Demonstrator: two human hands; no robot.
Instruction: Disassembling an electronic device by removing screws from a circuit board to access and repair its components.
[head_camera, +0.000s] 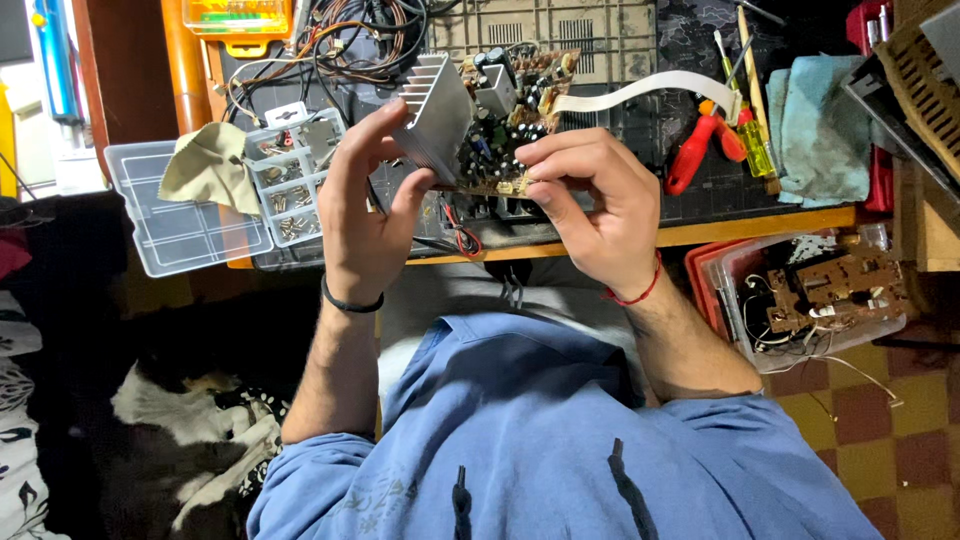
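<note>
Both my hands hold up a brown circuit board (505, 120) crowded with capacitors and other parts, with a ribbed silver heat sink (437, 108) on its left side. My left hand (365, 215) grips the heat sink end, fingers wrapped over the fins. My right hand (595, 205) pinches the board's near edge at the right. A white flat ribbon cable (650, 88) curves away from the board to the right. Red and black wires (462, 238) dangle below the board.
A clear compartment box (290, 175) of small parts with its lid (175, 230) open and a yellowish cloth (210, 165) lies at the left. Red-handled pliers (700, 145), a screwdriver and a blue cloth (825, 130) lie at the right. A tub of boards (815, 290) stands low right.
</note>
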